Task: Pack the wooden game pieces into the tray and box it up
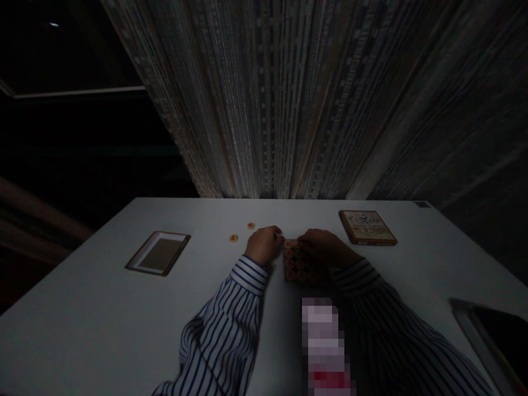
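Observation:
Round Chinese chess pieces (290,264) with red markings sit in rows inside a shallow box (285,275) at the middle of the table. My left hand (264,245) is at the box's far left corner, its fingers curled; whatever lies in them is hidden. Over the box's far side my right hand (325,246) bends down, thumb and fingertips pinched on a chess piece in the far row. The hand and sleeve cover the right part of the box. Two loose chess pieces, one nearer (234,238) and one farther (251,225), lie left of my left hand.
On the white table (103,324), an open, shallow lid or tray (159,254) lies at left. A flat printed box (367,227) is at the back right. A dark object (490,335) stands at the right edge. A curtain (276,110) hangs behind the table.

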### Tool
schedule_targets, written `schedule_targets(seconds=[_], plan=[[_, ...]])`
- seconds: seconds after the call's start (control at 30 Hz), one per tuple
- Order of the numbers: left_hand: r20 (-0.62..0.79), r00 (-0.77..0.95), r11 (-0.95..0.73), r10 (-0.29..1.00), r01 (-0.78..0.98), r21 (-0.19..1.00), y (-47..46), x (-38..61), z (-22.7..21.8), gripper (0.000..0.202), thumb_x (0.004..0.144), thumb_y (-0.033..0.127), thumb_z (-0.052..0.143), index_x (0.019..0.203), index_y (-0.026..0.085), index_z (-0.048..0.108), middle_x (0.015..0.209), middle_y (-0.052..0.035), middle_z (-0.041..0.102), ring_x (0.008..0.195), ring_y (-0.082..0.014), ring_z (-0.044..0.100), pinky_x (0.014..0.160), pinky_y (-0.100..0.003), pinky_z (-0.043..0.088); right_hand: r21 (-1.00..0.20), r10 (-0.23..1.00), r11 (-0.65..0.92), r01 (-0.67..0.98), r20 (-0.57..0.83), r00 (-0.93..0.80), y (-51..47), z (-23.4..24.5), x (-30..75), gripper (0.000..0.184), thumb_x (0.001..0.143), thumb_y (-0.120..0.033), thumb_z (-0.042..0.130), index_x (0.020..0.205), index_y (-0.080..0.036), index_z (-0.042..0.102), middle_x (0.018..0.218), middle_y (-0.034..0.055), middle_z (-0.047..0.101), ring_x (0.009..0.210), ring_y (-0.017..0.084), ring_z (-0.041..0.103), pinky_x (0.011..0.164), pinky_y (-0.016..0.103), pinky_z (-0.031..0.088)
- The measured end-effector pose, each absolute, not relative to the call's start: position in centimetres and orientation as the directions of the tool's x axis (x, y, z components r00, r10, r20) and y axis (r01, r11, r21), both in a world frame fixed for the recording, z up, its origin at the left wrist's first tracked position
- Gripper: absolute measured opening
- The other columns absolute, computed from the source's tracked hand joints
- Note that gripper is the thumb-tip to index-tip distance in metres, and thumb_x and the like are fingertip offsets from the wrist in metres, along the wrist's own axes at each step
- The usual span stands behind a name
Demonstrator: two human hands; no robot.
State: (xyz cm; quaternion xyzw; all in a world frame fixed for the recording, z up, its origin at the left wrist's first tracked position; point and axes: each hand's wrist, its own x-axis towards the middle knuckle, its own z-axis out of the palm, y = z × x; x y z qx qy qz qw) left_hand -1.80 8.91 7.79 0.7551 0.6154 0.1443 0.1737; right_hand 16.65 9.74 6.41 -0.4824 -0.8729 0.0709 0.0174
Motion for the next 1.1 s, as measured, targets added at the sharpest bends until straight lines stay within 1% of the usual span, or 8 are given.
schedule_targets(seconds=[0.2,0.37,0.6,0.8,1.1], plan=[[0.020,0.207,-0.195,0.978,0.881,0.431,9.07,-1.85,7.58,0.030,0.079,0.031,0.047,0.102,0.018,0.062,0.095,-0.0091,0.067,0.087,-0.0213,0.061,0.074,-0.029,0.044,-0.162,0.850,0.517,0.840,-0.022,-0.527,9.57,6.49,16.46,0.026,0.086,-0.028,0.041,0.098,-0.021,0.064,0.094,0.0070,0.064,0.088,0.017,0.057,0.074,0.026,0.040],[0.004,0.197,-0.181,0.980,0.895,0.407,9.08,-1.79,7.57,0.030,0.079,0.031,0.048,0.103,0.019,0.061,0.096,-0.0073,0.067,0.089,-0.0201,0.061,0.076,-0.028,0.044,-0.136,0.841,0.525,0.840,-0.067,-0.537,9.69,6.49,16.48,0.029,0.086,-0.029,0.039,0.099,-0.019,0.063,0.096,0.0087,0.063,0.090,0.019,0.056,0.074,0.028,0.040],[0.006,0.210,-0.193,0.978,0.886,0.421,9.02,-1.77,7.63,0.030,0.079,0.031,0.048,0.102,0.018,0.062,0.095,-0.0080,0.067,0.087,-0.0202,0.061,0.075,-0.029,0.045,-0.146,0.840,0.526,0.838,-0.068,-0.539,9.58,6.63,16.51,0.030,0.086,-0.029,0.039,0.101,-0.019,0.062,0.098,0.0085,0.062,0.092,0.020,0.056,0.076,0.028,0.040],[0.010,0.212,-0.197,0.977,0.884,0.423,9.11,-1.75,7.52,0.030,0.079,0.031,0.049,0.102,0.018,0.062,0.095,-0.0085,0.067,0.087,-0.0208,0.061,0.076,-0.030,0.045,-0.140,0.843,0.520,0.843,-0.072,-0.532,9.57,6.74,16.45,0.029,0.086,-0.028,0.039,0.101,-0.019,0.062,0.097,0.0088,0.062,0.090,0.019,0.056,0.074,0.029,0.040],[0.010,0.209,-0.193,0.978,0.884,0.426,9.07,-1.76,7.55,0.029,0.079,0.031,0.049,0.102,0.019,0.062,0.094,-0.0076,0.068,0.087,-0.0208,0.061,0.075,-0.030,0.045,-0.147,0.837,0.526,0.838,-0.082,-0.540,9.54,6.83,16.42,0.030,0.086,-0.027,0.038,0.101,-0.018,0.062,0.097,0.0091,0.062,0.091,0.019,0.056,0.075,0.028,0.040]])
